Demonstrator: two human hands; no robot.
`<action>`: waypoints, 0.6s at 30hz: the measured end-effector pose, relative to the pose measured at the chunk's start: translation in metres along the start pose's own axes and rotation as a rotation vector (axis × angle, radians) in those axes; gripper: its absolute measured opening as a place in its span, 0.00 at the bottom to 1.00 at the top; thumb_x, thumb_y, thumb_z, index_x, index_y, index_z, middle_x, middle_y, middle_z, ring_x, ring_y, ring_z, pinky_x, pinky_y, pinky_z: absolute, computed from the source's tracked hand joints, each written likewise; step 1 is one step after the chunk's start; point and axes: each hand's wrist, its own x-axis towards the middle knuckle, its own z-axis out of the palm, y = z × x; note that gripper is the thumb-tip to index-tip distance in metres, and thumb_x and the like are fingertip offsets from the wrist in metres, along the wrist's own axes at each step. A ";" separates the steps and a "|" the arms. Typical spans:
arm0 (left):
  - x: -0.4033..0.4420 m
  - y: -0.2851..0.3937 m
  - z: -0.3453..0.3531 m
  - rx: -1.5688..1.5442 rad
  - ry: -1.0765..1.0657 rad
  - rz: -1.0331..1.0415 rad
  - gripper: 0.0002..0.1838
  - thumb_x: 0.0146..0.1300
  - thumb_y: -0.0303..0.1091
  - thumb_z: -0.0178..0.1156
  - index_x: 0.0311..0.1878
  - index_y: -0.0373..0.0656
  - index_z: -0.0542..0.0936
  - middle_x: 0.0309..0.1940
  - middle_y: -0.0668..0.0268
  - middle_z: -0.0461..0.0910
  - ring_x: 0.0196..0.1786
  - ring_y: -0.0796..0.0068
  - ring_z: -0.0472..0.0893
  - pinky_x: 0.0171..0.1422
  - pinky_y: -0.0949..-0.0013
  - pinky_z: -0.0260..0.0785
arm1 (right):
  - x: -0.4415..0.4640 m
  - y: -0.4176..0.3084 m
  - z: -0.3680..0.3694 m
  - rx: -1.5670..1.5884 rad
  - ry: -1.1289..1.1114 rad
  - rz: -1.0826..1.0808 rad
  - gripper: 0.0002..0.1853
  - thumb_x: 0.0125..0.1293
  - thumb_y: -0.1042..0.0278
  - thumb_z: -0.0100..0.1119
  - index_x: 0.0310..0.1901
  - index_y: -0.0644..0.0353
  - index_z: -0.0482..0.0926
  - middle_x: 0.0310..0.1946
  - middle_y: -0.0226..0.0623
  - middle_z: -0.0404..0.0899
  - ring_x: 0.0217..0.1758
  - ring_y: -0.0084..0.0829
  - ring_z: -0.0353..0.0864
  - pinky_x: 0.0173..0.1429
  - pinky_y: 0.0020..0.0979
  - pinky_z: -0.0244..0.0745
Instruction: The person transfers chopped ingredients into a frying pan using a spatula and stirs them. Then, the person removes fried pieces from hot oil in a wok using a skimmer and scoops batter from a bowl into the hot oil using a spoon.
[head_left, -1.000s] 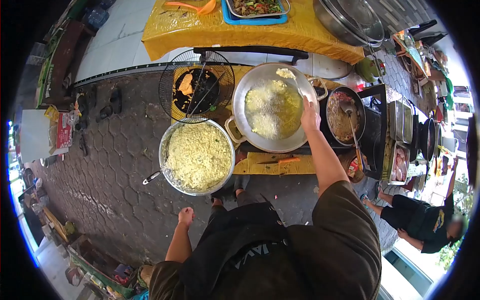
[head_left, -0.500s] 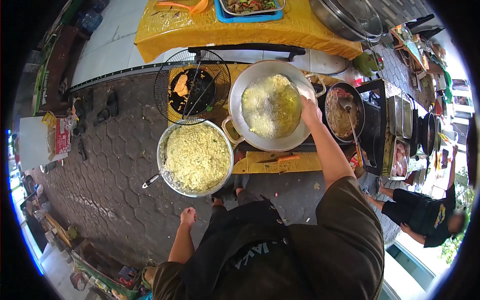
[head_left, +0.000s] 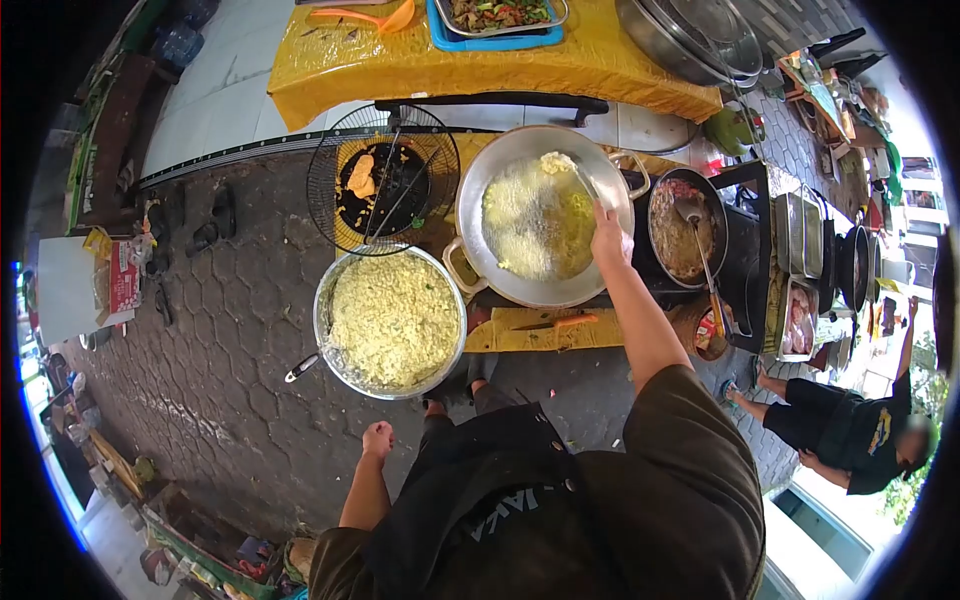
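Observation:
My right hand (head_left: 611, 243) is closed around the handle of a metal spoon (head_left: 584, 180), over the right side of a wide metal wok (head_left: 617, 215). Pale batter (head_left: 557, 163) lies at the spoon's far end. Bubbling oil and pale, frothy pieces fill the middle of the wok, partly veiled by steam. Down at the left, my left hand (head_left: 378, 440) hangs with its fingers curled and nothing visible in it. Nearest to it stands a metal pot (head_left: 462, 345) full of yellowish batter (head_left: 390, 320), a black-tipped handle (head_left: 300, 368) jutting from its left.
A wire basket (head_left: 320, 180) sits left of the wok. To the right, a dark pan (head_left: 656, 255) holds reddish-brown food and a ladle (head_left: 690, 210). An orange-handled knife (head_left: 575, 320) lies on the yellow cover below. Another person (head_left: 850, 430) stands at far right.
My right hand has moved slightly left and down, over the wok. The spoon and batter now show near the far side of the oil. My left hand is almost still.

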 end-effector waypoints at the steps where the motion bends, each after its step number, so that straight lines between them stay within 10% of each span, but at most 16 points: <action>1: -0.001 0.005 0.001 0.007 0.026 -0.013 0.09 0.60 0.35 0.54 0.40 0.42 0.76 0.25 0.68 0.76 0.26 0.78 0.75 0.25 0.74 0.66 | 0.002 0.001 0.001 0.001 0.005 -0.004 0.31 0.57 0.74 0.48 0.65 0.46 0.58 0.56 0.46 0.66 0.44 0.46 0.77 0.41 0.40 0.75; 18: 0.010 -0.006 -0.007 0.072 -0.038 0.006 0.10 0.61 0.38 0.54 0.43 0.44 0.75 0.29 0.69 0.76 0.29 0.76 0.77 0.28 0.73 0.67 | 0.006 -0.010 0.002 0.073 -0.096 0.026 0.31 0.58 0.69 0.50 0.65 0.44 0.58 0.55 0.52 0.66 0.49 0.47 0.75 0.49 0.43 0.72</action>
